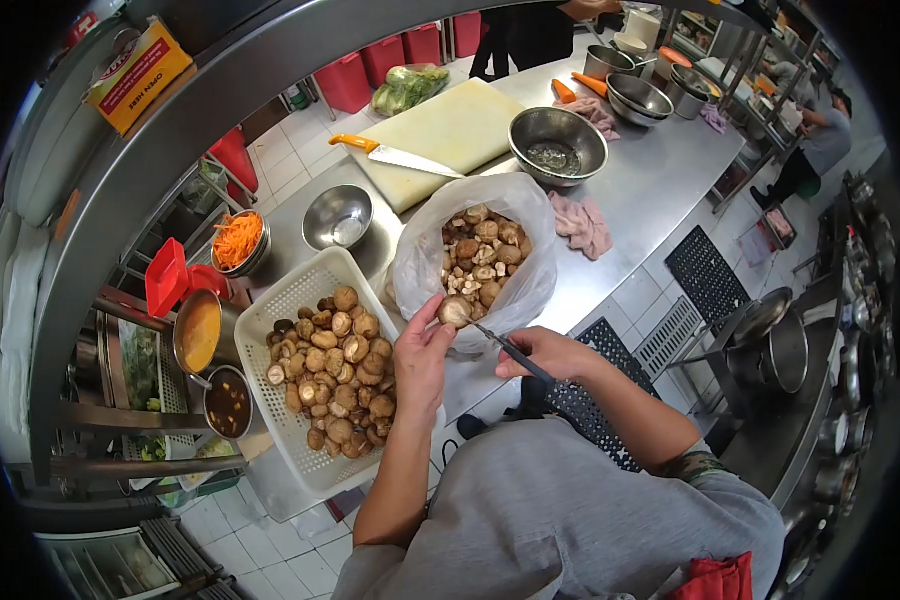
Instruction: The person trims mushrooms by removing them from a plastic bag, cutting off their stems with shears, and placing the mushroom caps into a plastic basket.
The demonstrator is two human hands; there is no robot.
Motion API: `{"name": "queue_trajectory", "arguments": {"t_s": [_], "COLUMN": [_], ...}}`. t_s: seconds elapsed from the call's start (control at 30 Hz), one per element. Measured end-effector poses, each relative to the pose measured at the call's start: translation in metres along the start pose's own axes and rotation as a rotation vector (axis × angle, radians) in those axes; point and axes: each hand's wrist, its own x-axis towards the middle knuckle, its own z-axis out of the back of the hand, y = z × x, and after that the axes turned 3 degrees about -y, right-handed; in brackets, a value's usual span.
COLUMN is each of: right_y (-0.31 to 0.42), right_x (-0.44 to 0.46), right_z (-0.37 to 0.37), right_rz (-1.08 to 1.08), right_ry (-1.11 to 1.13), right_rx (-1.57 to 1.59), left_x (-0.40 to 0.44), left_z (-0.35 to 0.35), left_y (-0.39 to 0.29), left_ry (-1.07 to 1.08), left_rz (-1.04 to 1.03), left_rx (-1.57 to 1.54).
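Note:
My left hand [422,352] holds a pale-brown mushroom [455,311] by its cap at the near rim of a clear plastic bag [532,215]. In my right hand [545,356] is a pair of dark-handled scissors [515,352], their tips at the mushroom's stem. Inside the bag lie many mushrooms and small cut pieces [485,250]. To the left of my left hand stands a white perforated basket [257,330] full of whole brown mushrooms [340,370].
Beyond the bag, an orange-handled knife [400,157] lies on a cutting board [470,115]. Metal bowls [558,145] [337,218], pink cloths [580,225] and carrots [590,83] are on the steel table [660,165]. Another person [825,140] is at the far right.

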Motion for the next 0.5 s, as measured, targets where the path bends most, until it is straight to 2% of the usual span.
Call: {"name": "queue_trajectory", "arguments": {"t_s": [0.3, 0.4, 0.5], "right_y": [0.011, 0.02, 0.012], "right_x": [0.013, 0.015, 0.015], "right_z": [-0.007, -0.006, -0.002], "right_rz": [0.02, -0.015, 0.034], "right_ry": [-0.084, -0.065, 0.022], "right_rx": [-0.123, -0.221, -0.174], "left_x": [-0.013, -0.018, -0.023], "left_z": [0.018, 0.026, 0.034], "left_y": [-0.017, -0.022, -0.032], "left_ry": [-0.046, -0.065, -0.138], "left_rz": [-0.026, 0.004, -0.013], "left_rx": [-0.031, -0.073, -0.029]}}
